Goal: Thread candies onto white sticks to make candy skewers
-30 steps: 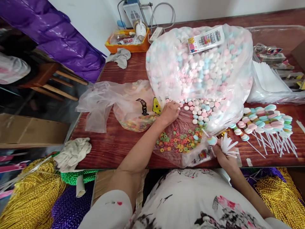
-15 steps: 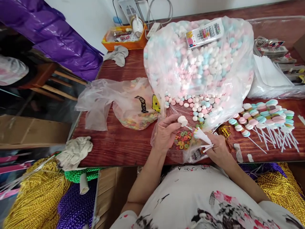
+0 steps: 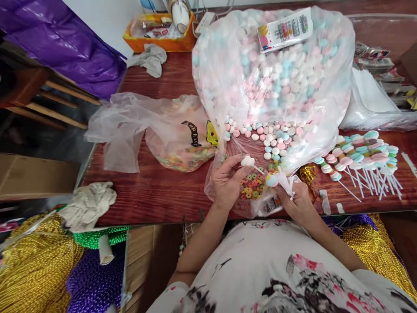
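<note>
My left hand (image 3: 227, 182) pinches white round candies (image 3: 247, 161) at the end of a thin white stick (image 3: 259, 169), which slants down toward my right hand. In my right hand (image 3: 296, 201) is a bundle of white sticks (image 3: 286, 182), with a pale blue and a yellow candy (image 3: 271, 179) at its left side. Under both hands lie ring-shaped candies (image 3: 250, 186) in orange, green and yellow on clear plastic. Just beyond, pink, white and blue round candies (image 3: 275, 140) spill from a big clear bag (image 3: 221, 78).
At the right lies a pile of candy skewers (image 3: 365, 150) with white sticks. A bag of ring candies (image 3: 182, 148) rests at the left. An orange box (image 3: 159, 41), crumpled cloths (image 3: 89, 204) and a clear bag of white sleeves (image 3: 371, 95) surround the work spot. Gold bead strands (image 3: 35, 261) hang below.
My view has shifted slightly. My right hand has turned, so the stick bundle points differently and the blue and yellow candies show more. My left hand still pinches the white candies.
</note>
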### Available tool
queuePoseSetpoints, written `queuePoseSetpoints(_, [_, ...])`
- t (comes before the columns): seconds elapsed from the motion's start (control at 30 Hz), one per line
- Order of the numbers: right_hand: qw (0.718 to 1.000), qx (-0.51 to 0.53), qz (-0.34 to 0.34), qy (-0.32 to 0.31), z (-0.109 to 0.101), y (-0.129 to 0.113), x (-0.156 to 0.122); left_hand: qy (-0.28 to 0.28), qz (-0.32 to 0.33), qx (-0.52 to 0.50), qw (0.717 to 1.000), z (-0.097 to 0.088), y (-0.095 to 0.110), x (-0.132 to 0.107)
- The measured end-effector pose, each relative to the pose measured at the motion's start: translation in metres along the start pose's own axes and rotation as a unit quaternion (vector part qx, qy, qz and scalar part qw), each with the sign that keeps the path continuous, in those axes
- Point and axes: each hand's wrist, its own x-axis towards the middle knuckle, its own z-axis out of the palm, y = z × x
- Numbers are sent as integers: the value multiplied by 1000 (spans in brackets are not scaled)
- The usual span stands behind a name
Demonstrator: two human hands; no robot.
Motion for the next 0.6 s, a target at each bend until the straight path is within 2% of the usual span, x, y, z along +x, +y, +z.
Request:
queuePoseSetpoints(0.1, [1000,6,29,-3,2,3,-4,-4,-17,-11,1000,-1,-4,-1])
queuePoseSetpoints(0.37, [999,18,18,-28,5,4,-3,-23,38,23,999,-4,-7,-5])
queuePoseSetpoints(0.5, [999,0,-1,-37,1,1,-1,-49,121,115,985,-7,-3,-5])
queuePoseSetpoints(0.6, [998,-21,-12,-53,-3,-1,1,-75,211,193,955,-8,1,-5])
